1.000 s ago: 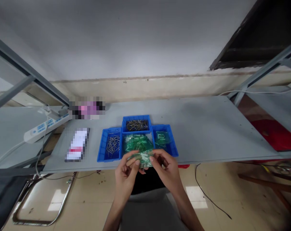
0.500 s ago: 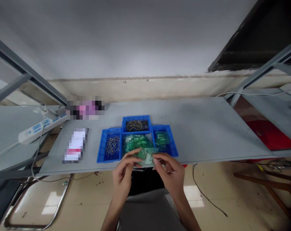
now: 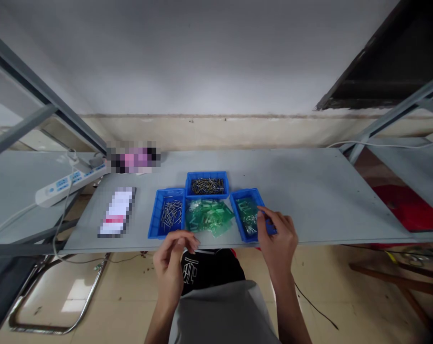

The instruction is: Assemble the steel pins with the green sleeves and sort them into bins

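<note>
My right hand [image 3: 279,234] reaches over the right blue bin [image 3: 243,193], its fingers apart and touching the bin's near right rim. Green bagged parts [image 3: 248,217] lie in that bin. My left hand [image 3: 173,258] hovers just in front of the table edge with fingers loosely curled to the thumb; nothing shows in it. A pile of green packets [image 3: 209,217] lies on the table between the bins. The left blue bin [image 3: 158,217] and the back blue bin [image 3: 206,174] hold metal pins.
The grey table [image 3: 309,191] runs wide to the right. A blurred flat item [image 3: 118,210] lies left of the bins, a blurred pink thing [image 3: 134,157] behind it. A white power strip [image 3: 69,180] sits at the left. A red object [image 3: 406,203] lies below right.
Both hands held a green packet together before. Now the hands are apart: the right has moved to the right bin, where a packet lies, and the left has dropped back without it.
</note>
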{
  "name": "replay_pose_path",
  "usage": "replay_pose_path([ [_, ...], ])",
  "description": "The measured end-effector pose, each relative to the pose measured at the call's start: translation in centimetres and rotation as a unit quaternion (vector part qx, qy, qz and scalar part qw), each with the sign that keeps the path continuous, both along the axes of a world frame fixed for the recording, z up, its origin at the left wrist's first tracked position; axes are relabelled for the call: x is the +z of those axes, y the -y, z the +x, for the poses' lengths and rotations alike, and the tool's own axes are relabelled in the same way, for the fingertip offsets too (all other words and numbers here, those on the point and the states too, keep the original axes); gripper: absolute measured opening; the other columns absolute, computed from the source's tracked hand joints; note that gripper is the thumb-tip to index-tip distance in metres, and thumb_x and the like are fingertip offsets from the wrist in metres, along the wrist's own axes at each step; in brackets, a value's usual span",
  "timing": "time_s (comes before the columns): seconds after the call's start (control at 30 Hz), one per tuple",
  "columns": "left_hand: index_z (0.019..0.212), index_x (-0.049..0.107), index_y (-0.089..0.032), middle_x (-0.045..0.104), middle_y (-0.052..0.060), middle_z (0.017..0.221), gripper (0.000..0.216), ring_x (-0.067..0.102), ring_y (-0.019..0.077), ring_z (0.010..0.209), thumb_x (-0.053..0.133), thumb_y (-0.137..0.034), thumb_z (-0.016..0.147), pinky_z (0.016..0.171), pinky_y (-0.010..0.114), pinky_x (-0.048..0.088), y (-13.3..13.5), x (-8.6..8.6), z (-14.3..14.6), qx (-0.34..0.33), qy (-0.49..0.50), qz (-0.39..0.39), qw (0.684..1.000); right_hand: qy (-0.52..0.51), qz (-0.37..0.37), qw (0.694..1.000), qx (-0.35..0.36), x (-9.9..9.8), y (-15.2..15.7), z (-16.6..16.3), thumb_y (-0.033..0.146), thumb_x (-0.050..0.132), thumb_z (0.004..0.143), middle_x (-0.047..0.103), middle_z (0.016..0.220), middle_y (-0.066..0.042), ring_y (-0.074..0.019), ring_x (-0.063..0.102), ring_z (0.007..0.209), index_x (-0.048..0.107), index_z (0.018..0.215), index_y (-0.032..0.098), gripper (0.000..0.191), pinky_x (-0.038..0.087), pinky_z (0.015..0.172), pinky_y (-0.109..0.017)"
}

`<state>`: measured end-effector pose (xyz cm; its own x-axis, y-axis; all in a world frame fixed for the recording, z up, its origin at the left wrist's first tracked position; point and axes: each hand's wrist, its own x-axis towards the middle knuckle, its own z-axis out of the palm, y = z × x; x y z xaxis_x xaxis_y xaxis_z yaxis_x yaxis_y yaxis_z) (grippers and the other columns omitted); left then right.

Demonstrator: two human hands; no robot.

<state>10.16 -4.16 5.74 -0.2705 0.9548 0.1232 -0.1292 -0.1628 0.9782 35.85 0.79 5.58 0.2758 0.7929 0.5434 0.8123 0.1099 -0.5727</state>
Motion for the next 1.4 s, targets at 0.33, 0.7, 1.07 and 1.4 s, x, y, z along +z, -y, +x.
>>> replay_pose_path([
  [0.33,0.102,0.081,-0.02,0.074,0.002,0.081,0.019,0.065,0.0164,0.075,0.065,-0.027,0.107,0.07,0.026,0.054,0.2,-0.1,0.3,0.022,-0.013,-0.025,0.999,-0.061,-0.041,0.997,0.005,-3.1,0.6,0.3,0.038,0.06,0.108,0.074,0.127,-0.014,-0.033,0.067,0.12,0.083,0.116,0.023,0.029,0.055,0.105,-0.054],
  [0.7,0.102,0.08,-0.02,0.074,0.002,0.08,0.019,0.065,0.0166,0.075,0.065,-0.03,0.108,0.071,0.026,0.053,-0.3,-0.1,0.5,0.021,-0.029,-0.04,0.999,-0.087,-0.041,0.995,-0.009,-3.5,0.0,-1.3,0.04,0.056,0.109,0.071,0.132,-0.017,-0.0352,0.065,0.126,0.079,0.122,0.021,0.033,0.053,0.111,-0.059],
  [1.07,0.104,0.08,-0.022,0.073,0.001,0.08,0.02,0.065,0.0172,0.075,0.063,-0.031,0.11,0.072,0.027,0.052,-0.5,-0.1,0.5,0.028,-0.034,-0.047,0.998,-0.05,-0.055,0.997,0.005,-3.1,-0.2,-1.6,0.043,0.059,0.108,0.069,0.138,-0.016,-0.0361,0.062,0.128,0.073,0.133,0.024,0.033,0.051,0.11,-0.06],
  [1.4,0.103,0.08,-0.021,0.074,0.001,0.08,0.02,0.065,0.0168,0.075,0.064,-0.032,0.109,0.072,0.026,0.053,-0.5,0.0,0.2,0.032,-0.035,-0.037,0.998,-0.042,-0.04,0.998,0.009,-2.3,-0.1,-1.9,0.044,0.061,0.109,0.066,0.145,-0.016,-0.0368,0.061,0.133,0.07,0.138,0.026,0.035,0.048,0.113,-0.061],
])
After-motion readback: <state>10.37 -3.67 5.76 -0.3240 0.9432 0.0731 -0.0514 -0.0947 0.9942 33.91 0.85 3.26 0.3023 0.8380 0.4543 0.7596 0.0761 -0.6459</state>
